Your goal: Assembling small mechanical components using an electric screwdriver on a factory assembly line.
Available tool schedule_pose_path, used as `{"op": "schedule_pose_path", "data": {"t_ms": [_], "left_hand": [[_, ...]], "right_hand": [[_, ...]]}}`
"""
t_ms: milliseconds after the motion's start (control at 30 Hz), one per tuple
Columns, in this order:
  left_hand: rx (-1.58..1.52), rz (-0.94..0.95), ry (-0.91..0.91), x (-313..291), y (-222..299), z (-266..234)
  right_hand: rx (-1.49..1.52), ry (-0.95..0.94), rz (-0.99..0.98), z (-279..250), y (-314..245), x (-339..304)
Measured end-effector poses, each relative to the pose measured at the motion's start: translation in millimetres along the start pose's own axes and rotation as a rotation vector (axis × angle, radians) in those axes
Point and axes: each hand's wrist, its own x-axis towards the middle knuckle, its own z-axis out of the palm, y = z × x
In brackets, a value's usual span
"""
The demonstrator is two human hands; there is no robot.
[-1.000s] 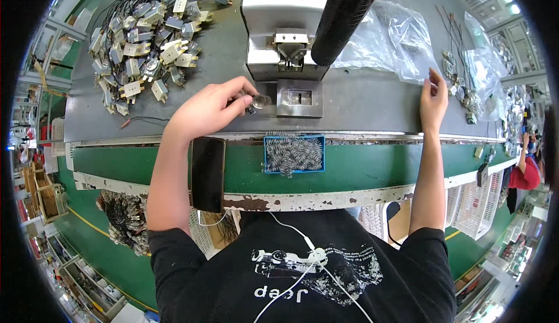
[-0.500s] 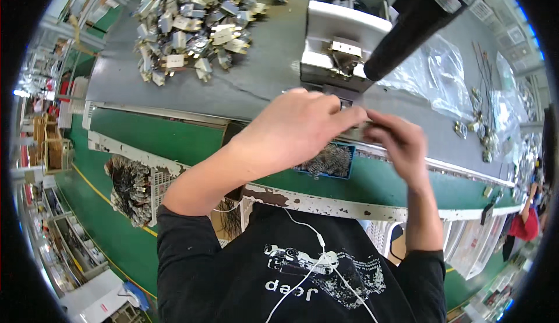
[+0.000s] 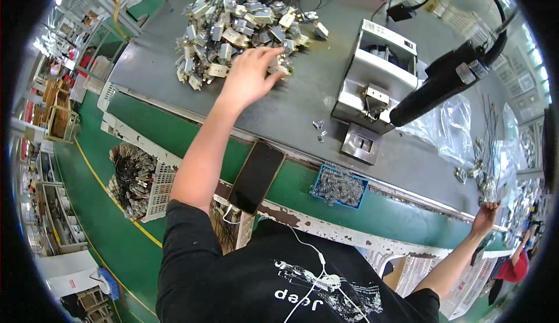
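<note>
The left hand [image 3: 247, 77] is over the right-hand side of a heaped pile of small boxy metal units [image 3: 233, 36] with dark leads, which lies toward the left end of the grey counter [image 3: 305, 104]. Its thumb and index finger stand wide apart, with one of the units at the gap between them; whether they touch it is hard to tell from above.

The right hand [image 3: 486, 215] is at the front edge of the counter, near its right end, just beside a cluster of wired parts [image 3: 488, 192]. Its fingers are curled, and I cannot tell whether they hold anything.

Between the hands, a white bench machine [image 3: 372, 75] stands on the counter, with a metal block [image 3: 361, 143] in front of it, toward the front edge. A few small metal pieces [image 3: 320, 131] lie just left of the block. Below the front edge, on a green ledge [image 3: 294, 192], sit a blue tray [image 3: 363, 196] full of springs [image 3: 338, 186] and, to its left, a dark phone [image 3: 256, 177].
</note>
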Motion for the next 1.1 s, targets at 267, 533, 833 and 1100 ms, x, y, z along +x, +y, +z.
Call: {"op": "schedule_pose_path", "data": {"t_ms": [267,533,833,1100], "left_hand": [[-0.062,0.024,0.076,14,18,-30],[-0.442,0.252,0.007,-50,166,-60],[-0.427,0.445,-0.049,-31,148,-50],[-0.318,0.368,-0.194,-11,128,-52]], "right_hand": [[-1.401,0.730,-0.782,79,29,29],[-0.680,-1.012,0.330,405,183,-111],[-0.490,-1.094,1.044,429,180,-117],[-0.831,-0.726,0.571,390,127,-94]]}}
